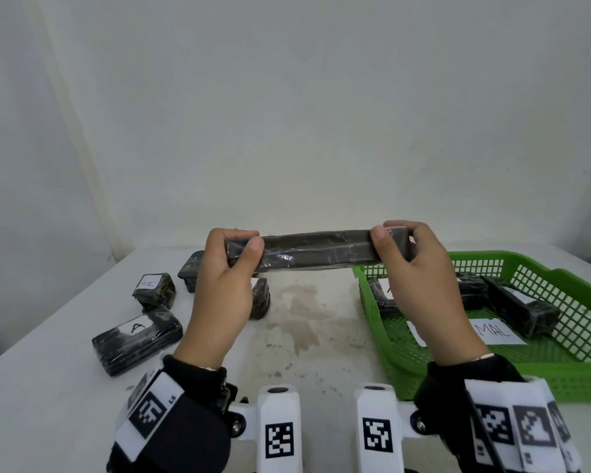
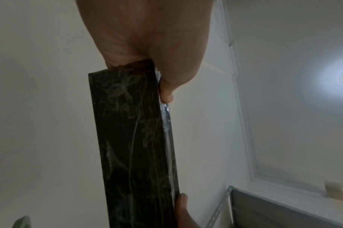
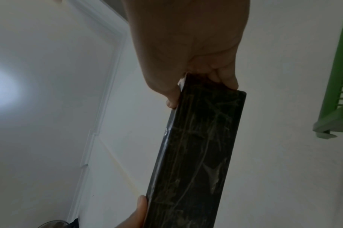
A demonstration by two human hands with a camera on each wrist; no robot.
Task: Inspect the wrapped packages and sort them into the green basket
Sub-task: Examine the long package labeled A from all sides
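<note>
A long dark package wrapped in clear film is held level above the table, edge toward me. My left hand pinches its left end, thumb in front and fingers behind. My right hand pinches its right end the same way. The left wrist view shows the package running down from the left hand. In the right wrist view the package hangs from the right hand. The green basket sits at the right on the table with several dark packages inside.
Several wrapped packages lie on the white table at the left, two with an "A" label. A white paper sign lies in the basket. A white wall stands close behind the table. The basket corner shows in the right wrist view.
</note>
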